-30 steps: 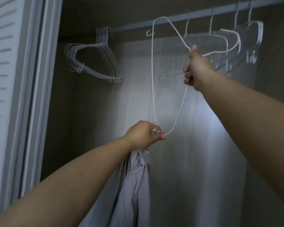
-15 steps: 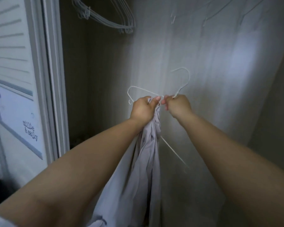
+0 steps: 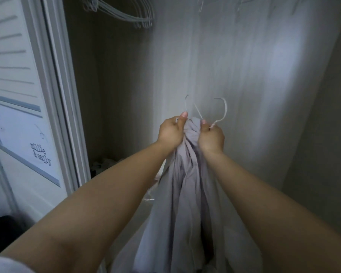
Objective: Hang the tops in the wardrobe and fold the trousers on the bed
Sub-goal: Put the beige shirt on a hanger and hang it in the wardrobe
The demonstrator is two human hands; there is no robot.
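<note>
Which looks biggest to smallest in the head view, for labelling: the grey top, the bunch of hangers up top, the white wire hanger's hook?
1. Grey fabric top
2. Bunch of pale hangers, cropped by the frame
3. White wire hanger's hook

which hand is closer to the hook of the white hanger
Right. The right hand grips the wire just below the hook; the left hand is across the bunched top, farther away.

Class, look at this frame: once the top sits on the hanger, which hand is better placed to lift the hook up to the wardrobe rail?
Probably the right hand: it grips the hanger just below its hook. The left hand grips the bunched top.
</note>
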